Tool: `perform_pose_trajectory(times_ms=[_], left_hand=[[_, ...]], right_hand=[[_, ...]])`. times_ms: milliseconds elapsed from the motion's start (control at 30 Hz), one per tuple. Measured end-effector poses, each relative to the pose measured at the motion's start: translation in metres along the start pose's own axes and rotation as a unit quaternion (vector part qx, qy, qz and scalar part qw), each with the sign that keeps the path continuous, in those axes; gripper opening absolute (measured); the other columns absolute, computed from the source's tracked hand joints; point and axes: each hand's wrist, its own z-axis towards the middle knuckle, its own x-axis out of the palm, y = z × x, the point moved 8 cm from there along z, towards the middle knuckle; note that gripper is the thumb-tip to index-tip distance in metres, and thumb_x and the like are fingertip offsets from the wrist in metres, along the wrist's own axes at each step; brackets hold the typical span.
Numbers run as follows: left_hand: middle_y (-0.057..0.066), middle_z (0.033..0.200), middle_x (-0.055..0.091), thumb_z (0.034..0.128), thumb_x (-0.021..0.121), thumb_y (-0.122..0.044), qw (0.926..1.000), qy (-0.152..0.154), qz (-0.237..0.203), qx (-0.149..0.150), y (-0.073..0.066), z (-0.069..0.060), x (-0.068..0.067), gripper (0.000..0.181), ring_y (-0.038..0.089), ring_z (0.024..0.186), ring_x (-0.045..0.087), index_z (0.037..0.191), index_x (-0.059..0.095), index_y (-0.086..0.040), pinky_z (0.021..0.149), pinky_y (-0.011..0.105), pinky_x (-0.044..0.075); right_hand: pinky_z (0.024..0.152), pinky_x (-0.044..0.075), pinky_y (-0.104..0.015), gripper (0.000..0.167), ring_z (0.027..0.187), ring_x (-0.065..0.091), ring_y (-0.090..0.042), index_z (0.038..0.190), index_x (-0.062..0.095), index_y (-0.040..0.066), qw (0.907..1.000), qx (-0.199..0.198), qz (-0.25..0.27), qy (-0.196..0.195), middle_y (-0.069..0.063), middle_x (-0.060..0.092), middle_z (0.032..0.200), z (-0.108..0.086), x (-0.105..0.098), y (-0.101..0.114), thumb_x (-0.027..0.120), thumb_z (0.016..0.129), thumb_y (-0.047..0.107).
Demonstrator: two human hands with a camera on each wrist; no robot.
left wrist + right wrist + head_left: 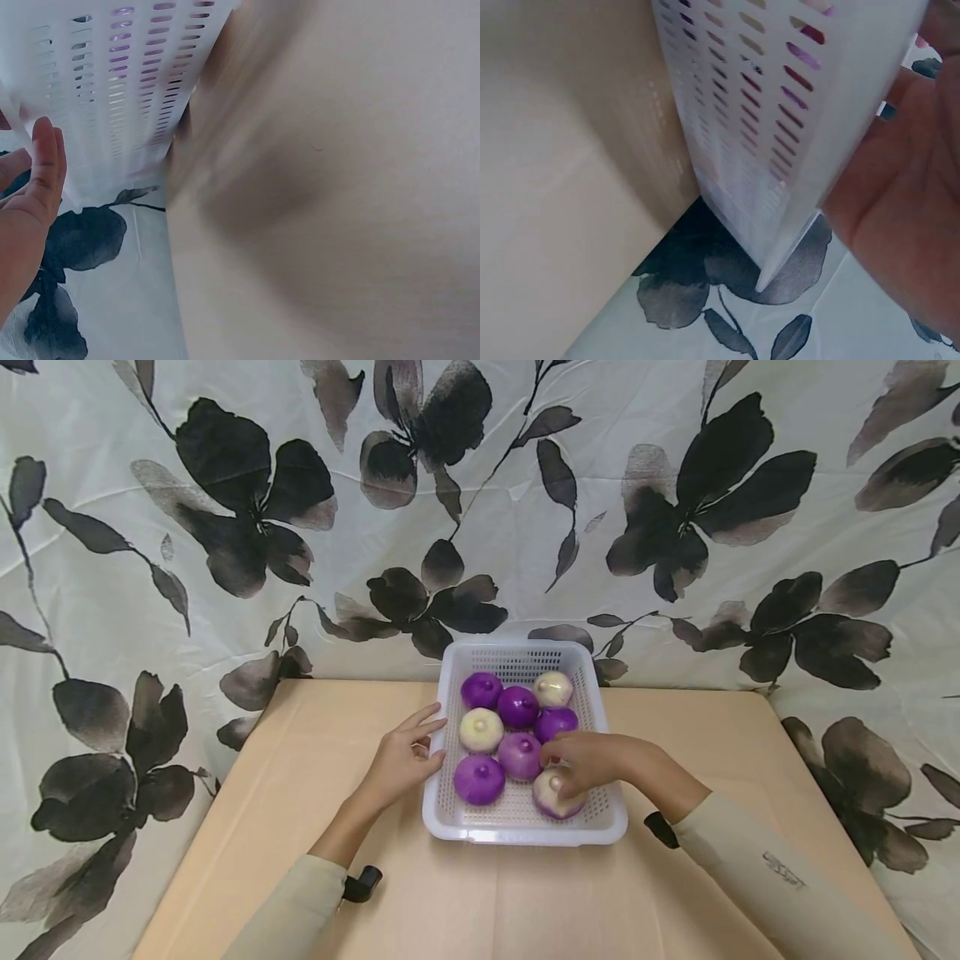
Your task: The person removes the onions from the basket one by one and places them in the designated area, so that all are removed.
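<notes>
A white perforated basket holds several onions, some purple, some pale. My right hand reaches over its right side, fingers curled round a pale onion with purple edges at the front right. A light purple onion lies just left of those fingers. At the basket's left rim my left hand touches the edge with relaxed fingers. The left wrist view has the left hand beside the basket wall; in the right wrist view the palm is beyond the wall, its fingertips hidden.
The basket stands on a light wooden table, near its far edge. Behind hangs a white cloth with dark flower prints. Other onions lie to the back and left in the basket, among them a dark purple one and a pale one.
</notes>
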Motion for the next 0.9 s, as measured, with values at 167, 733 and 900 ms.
perform_pose_trajectory(times_ms=[167,733,900], left_hand=[[0.011,0.157,0.051,0.0827,0.077,0.002,0.9998,0.012,-0.007,-0.016,0.0,0.002,0.0,0.054,0.022,0.088,0.068,0.135,0.064,0.006,0.072,0.019,0.06],[0.012,0.164,0.039,0.087,0.079,0.001,0.9918,0.097,-0.065,-0.054,0.001,0.007,-0.001,0.058,0.02,0.092,0.066,0.141,0.058,0.007,0.08,0.021,0.06],[0.013,0.165,0.038,0.0871,0.078,0.001,0.9902,0.112,-0.067,-0.048,0.0,0.008,-0.002,0.057,0.02,0.092,0.065,0.141,0.058,0.007,0.082,0.021,0.06]], right_hand=[[0.089,0.05,-0.036,0.042,0.092,0.055,-0.016,0.112,0.068,0.011,0.9993,0.016,0.019,0.029,0.0,0.065,0.101,0.004,0.004,0.001,0.088,0.075,0.015],[0.083,0.052,-0.033,0.056,0.089,0.055,-0.016,0.113,0.062,0.016,0.9979,0.024,-0.001,0.059,0.002,0.06,0.096,0.007,0.019,0.007,0.091,0.066,0.005],[0.093,0.052,-0.036,0.056,0.095,0.056,-0.015,0.113,0.065,0.019,0.9974,0.025,0.004,0.068,0.003,0.062,0.102,0.005,0.02,0.009,0.093,0.067,0.007]])
